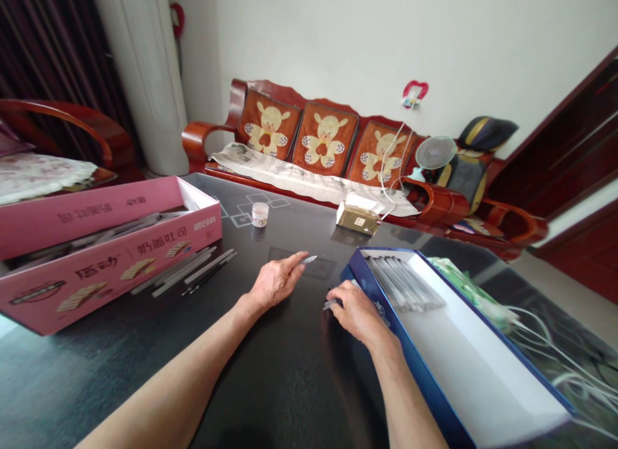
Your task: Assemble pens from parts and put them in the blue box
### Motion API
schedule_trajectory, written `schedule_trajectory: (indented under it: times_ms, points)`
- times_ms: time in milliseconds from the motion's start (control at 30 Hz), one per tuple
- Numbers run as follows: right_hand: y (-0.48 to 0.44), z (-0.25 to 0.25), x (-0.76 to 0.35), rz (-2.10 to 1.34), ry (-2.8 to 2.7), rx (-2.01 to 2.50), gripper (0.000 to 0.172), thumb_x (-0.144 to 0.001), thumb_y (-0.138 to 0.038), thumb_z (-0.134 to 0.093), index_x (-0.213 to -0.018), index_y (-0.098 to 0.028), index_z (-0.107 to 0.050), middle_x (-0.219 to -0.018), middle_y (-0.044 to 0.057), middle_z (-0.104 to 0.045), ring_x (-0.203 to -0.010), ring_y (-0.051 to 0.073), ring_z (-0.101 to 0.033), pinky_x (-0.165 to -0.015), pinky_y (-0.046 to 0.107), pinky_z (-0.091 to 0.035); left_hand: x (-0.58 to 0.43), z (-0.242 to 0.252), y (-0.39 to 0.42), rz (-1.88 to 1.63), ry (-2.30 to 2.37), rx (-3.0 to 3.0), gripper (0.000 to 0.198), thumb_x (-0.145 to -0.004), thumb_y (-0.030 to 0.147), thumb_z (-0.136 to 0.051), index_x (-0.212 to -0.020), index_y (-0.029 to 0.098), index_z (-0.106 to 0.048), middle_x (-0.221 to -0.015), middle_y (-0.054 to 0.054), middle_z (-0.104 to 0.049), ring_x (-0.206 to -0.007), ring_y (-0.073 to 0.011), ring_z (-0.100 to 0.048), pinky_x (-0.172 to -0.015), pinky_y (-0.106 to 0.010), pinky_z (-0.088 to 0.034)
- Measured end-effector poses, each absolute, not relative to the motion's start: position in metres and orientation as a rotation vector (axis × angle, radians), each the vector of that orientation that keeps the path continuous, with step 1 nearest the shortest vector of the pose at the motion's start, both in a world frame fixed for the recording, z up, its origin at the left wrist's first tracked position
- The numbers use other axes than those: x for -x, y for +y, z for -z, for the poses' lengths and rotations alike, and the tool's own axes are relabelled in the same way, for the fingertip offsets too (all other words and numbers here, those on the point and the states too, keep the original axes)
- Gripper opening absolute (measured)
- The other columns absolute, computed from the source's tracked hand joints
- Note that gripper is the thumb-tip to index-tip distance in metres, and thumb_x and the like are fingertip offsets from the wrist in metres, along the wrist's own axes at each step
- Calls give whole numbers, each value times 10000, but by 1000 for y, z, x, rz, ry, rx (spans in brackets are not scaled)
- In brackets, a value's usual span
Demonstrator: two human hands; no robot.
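My left hand (277, 281) is closed over the middle of the dark table, pinching a slim clear pen (309, 259) whose pointed end sticks out past the fingertips. My right hand (355, 309) is closed beside the near wall of the blue box (360, 268). Between its thumb and fingers is a small greyish, see-through piece (329, 304), mostly covered, perhaps a pen cap. Several slim pens in clear sleeves (403, 285) lie side by side at the far end of the blue box.
A pink carton (168, 243) on the left holds more slim items, with loose clear sleeves and thin dark rods (208, 273) beside it. A small white-lidded jar (259, 214) and tissue box (358, 218) stand farther back. White cables (545, 336) and a green packet (470, 291) lie at right.
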State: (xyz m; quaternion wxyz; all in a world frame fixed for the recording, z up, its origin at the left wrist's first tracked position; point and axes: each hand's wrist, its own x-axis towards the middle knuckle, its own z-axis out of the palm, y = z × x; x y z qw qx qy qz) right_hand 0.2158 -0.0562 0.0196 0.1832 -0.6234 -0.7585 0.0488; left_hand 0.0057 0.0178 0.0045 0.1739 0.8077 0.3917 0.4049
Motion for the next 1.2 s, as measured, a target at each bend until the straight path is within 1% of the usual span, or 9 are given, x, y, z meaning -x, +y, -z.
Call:
schedule_trajectory:
  times_ms: [33, 100, 167, 233, 400, 800, 933, 1067, 1200]
  points:
    - [-56, -19, -214, -142, -2145, 1756, 206, -703, -52, -575, -757, -218, -685, -855, 54, -627, -829, 181, -602, -742, 276, -431, -6, -3, 18, -1132, 1082, -2353, 369, -913, 347, -403, -1233, 250, -558, -1050, -63, -688, -847, -176, -655, -738, -247, -487]
    - [-54, -20, -212, -179, -2117, 1752, 136, -723, -96, -581, -736, -209, -657, -817, 45, -628, -773, 173, -600, -706, 274, -428, -7, -1, 18, -1092, 1023, -2440, 353, -921, 311, -388, -1217, 232, -562, -1051, -74, -685, -880, -181, -656, -764, -261, -500]
    - [-51, -23, -211, -266, -2012, 1745, 88, -771, -159, -553, -784, -201, -629, -750, 27, -634, -700, 163, -599, -666, 272, -429, -8, 0, 18, -1057, 981, -2490, 329, -918, 271, -386, -1175, 205, -579, -991, -77, -688, -871, -176, -655, -771, -263, -505]
    - [-48, -25, -211, -347, -1870, 1703, 111, -814, -216, -508, -861, -196, -606, -720, 13, -641, -652, 156, -599, -643, 270, -437, -8, 0, 17, -1021, 960, -2529, 303, -910, 250, -393, -1131, 194, -594, -941, -67, -682, -856, -167, -653, -768, -255, -506]
    - [-42, -22, -210, -267, -1741, 1540, 173, -797, -237, -492, -915, -187, -609, -875, 42, -650, -741, 157, -609, -703, 274, -465, -9, -4, 12, -922, 971, -2590, 285, -908, 269, -404, -1093, 215, -613, -890, -44, -671, -822, -154, -652, -732, -235, -502]
    - [-42, -20, -196, -354, -1772, 1448, 158, -790, -228, -494, -876, -190, -621, -845, 35, -614, -735, 155, -583, -700, 284, -463, -10, -4, 9, -819, 911, -2648, 300, -898, 243, -404, -1108, 214, -617, -838, -36, -650, -750, -152, -636, -680, -234, -478]
    - [-40, -16, -194, -626, -1603, 1410, 166, -782, -290, -546, -891, -203, -636, -824, 24, -638, -725, 155, -599, -661, 275, -478, -9, -6, 10, -833, 862, -2635, 277, -889, 197, -398, -983, 175, -657, -781, -41, -614, -683, -136, -600, -672, -235, -466]
    - [-38, -7, -188, -1000, -1147, 1264, 268, -719, -370, -663, -921, -196, -630, -796, 10, -651, -711, 142, -616, -568, 225, -478, -10, -5, 12, -886, 833, -2606, 263, -896, 192, -398, -847, 152, -653, -731, -34, -577, -646, -121, -561, -655, -228, -449]
    - [-38, 0, -181, -1111, -861, 1158, 329, -624, -362, -761, -864, -168, -647, -694, -14, -633, -627, 104, -594, -574, 212, -498, -12, -2, 12, -879, 855, -2618, 255, -903, 206, -405, -816, 145, -637, -716, -32, -559, -629, -118, -546, -632, -227, -443]
